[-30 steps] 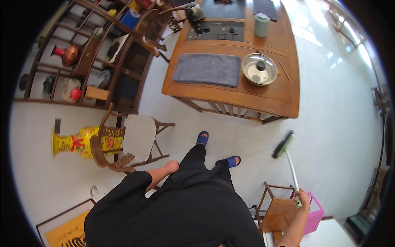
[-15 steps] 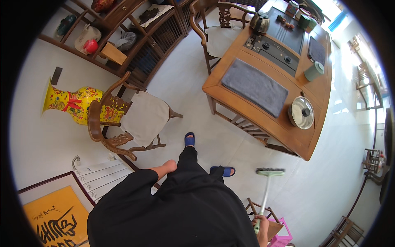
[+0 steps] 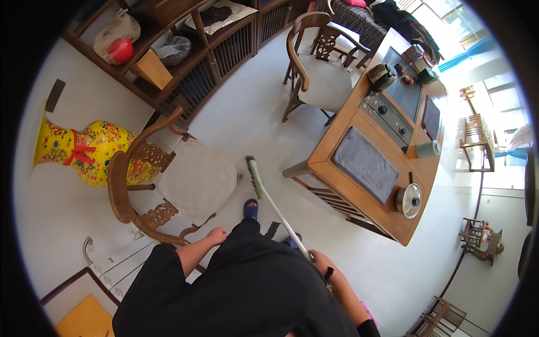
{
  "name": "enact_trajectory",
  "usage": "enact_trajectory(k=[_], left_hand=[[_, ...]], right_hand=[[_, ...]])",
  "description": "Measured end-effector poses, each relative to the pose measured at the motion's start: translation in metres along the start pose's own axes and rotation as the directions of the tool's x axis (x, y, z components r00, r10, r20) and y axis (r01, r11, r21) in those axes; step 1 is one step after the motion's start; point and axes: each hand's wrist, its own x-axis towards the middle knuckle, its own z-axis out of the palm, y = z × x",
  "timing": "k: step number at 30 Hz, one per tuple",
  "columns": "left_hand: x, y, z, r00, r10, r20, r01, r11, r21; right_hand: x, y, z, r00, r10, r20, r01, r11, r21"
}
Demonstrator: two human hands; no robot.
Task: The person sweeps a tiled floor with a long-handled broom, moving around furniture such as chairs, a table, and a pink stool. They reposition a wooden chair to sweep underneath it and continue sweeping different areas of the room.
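While gripping the end of the long broom [image 3: 283, 222] with the right hand [image 3: 321, 263], holds the left hand [image 3: 217, 236], too hidden to tell if spread or closed, near the black trousers [image 3: 246, 231], and has the green brush head [image 3: 256, 175] near a blue slipper [image 3: 250, 212], between the chair [image 3: 196, 180] and the worktop [image 3: 330, 141].

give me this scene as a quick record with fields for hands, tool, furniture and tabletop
right hand: wrapped round the handle of the broom
left hand: beside the black trousers, its grip unclear
tool: broom, pale handle, green head, dark bristles
broom head: between chair and table; floor contact unclear
near furniture: wooden chair with pale seat
behind chair: yellow flowered vase
tabletop: grey towel, lidded pan, green canister
footwear: blue slippers
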Motion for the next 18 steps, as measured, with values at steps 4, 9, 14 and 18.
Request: enact_trajectory(k=[4,9,14,18], left_hand=[[-0.021,-0.035,-0.004,0.989,-0.086,-0.120,0.064,0.983,-0.175],[-0.041,-0.045,0.000,0.979,-0.158,-0.129,0.088,0.899,-0.429],[-0.034,-0.109,0.077,0.968,-0.229,-0.098,0.147,0.842,-0.518],[-0.033,-0.105,0.095,0.953,-0.298,-0.061,0.221,0.816,-0.534]], right_hand=[[0.068,-0.072,-0.016,0.992,-0.129,0.000,0.122,0.936,-0.329],[0.179,-0.131,-0.015,0.970,-0.244,0.022,0.230,0.877,-0.421],[0.266,-0.226,-0.055,0.941,-0.116,0.317,0.161,0.980,-0.120],[0.352,-0.267,-0.109,0.887,-0.111,0.449,0.191,0.972,-0.136]])
